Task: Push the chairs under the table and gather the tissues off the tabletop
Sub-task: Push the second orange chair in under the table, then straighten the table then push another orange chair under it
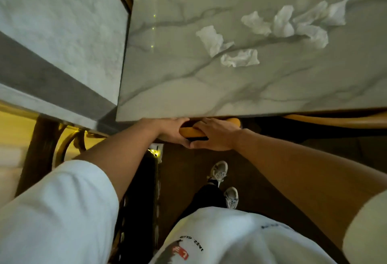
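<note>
Left hand (173, 131): fingers curled round the yellow wooden chair back rail (189, 132), just below the near edge of the white grey-veined marble worktop (209, 92).
Right hand (217, 136): fingers wrapped over the same rail, touching the left hand.
Chair: mostly hidden beneath the worktop's near edge; only the rail shows.
Crumpled white tissues (272, 27): seven or so, loose on the worktop from its middle toward the far right corner.
Second yellow wooden chair (335, 120): curved rail at the near edge, right.
</note>
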`<state>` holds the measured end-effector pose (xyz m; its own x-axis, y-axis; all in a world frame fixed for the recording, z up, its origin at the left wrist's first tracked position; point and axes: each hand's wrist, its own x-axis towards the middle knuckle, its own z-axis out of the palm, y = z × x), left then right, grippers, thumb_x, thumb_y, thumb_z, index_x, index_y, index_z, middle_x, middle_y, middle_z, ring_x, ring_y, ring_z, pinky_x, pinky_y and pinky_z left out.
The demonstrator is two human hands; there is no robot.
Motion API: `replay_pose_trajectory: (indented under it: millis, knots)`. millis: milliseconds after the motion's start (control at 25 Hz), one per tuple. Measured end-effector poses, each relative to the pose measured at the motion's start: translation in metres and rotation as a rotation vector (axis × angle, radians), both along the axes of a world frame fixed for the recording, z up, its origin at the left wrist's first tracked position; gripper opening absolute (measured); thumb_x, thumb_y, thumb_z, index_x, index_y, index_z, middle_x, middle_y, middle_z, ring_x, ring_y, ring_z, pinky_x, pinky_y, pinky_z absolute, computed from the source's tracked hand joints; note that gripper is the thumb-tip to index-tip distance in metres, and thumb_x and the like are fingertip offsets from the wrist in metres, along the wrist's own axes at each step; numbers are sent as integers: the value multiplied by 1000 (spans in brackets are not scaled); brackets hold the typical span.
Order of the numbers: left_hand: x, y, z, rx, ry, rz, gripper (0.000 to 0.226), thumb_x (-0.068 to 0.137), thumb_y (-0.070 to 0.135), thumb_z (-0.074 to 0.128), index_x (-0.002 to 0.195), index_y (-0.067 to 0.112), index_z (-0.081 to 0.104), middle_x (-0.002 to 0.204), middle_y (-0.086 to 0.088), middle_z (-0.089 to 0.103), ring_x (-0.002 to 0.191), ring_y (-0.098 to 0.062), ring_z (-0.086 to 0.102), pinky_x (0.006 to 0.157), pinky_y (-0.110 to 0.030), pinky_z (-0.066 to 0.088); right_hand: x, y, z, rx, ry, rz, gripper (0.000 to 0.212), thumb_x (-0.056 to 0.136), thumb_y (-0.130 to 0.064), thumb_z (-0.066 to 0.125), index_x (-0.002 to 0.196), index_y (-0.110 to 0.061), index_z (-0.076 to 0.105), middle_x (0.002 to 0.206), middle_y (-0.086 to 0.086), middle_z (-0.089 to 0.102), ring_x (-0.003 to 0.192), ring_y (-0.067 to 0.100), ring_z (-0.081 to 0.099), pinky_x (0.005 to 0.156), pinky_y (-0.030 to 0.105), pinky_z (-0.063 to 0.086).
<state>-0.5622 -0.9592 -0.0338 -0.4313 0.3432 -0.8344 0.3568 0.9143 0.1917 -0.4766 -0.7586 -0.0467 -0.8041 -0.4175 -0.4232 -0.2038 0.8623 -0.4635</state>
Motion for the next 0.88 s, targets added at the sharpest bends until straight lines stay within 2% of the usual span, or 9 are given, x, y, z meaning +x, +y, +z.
replay_pose_trajectory:
  millis: [40,160,240,320,440,520,640,760,880]
  knots:
    - [-2,19,-1,19,-19,-59,138,45,87,76,157,43,7,162,2,29,142,-25,37,113,-42,33,3,15,1,-5,-23,-12,84,83,-85,32,141,-28,47,132,2,55,117,24,55,96,43,46]
    - [-19,67,-2,8,-36,-304,146,34,94,73,155,49,6,160,3,27,144,-26,33,116,-51,33,8,77,0,94,27,-103,64,99,-60,25,149,-23,42,146,10,48,130,33,48,107,48,41]
    - [-30,89,-7,-49,-99,-432,148,26,97,71,152,55,8,163,8,20,147,-25,27,117,-53,31,24,124,-2,155,26,-359,66,101,-64,28,153,-23,35,155,9,40,141,32,38,116,49,32]
    - [-38,102,-13,-190,-195,-518,148,22,96,73,150,60,9,165,10,17,148,-26,26,116,-49,31,42,160,-4,236,76,-527,71,100,-68,29,155,-24,29,161,9,32,148,31,26,122,51,19]
    - [-52,152,-8,-351,-230,-649,150,27,101,66,157,45,15,166,5,23,148,-27,30,115,-48,34,78,201,0,302,117,-708,73,99,-69,27,157,-25,23,166,11,19,154,32,11,124,56,4]
    - [-59,211,1,-229,-118,-623,140,43,103,58,159,31,23,163,0,31,145,-25,35,114,-41,33,103,221,5,336,145,-808,74,98,-69,27,157,-24,24,167,12,16,155,32,5,124,55,-3]
    - [-44,307,12,148,63,-577,109,74,86,57,158,23,27,162,-6,34,145,-26,35,112,-35,29,127,247,12,359,184,-912,74,99,-67,29,159,-24,23,169,10,10,155,30,-3,121,54,-12]
    - [7,413,14,338,148,-712,92,89,70,56,158,20,24,163,-10,28,147,-28,29,116,-39,27,154,301,16,374,225,-1034,75,98,-67,23,160,-25,19,170,9,7,155,30,-7,122,58,-9]
    - [63,512,15,409,232,-766,84,96,62,52,160,19,18,167,-11,18,152,-28,18,122,-47,22,198,372,15,395,239,-1150,81,94,-71,13,160,-25,18,170,9,5,155,30,-7,122,59,-7]
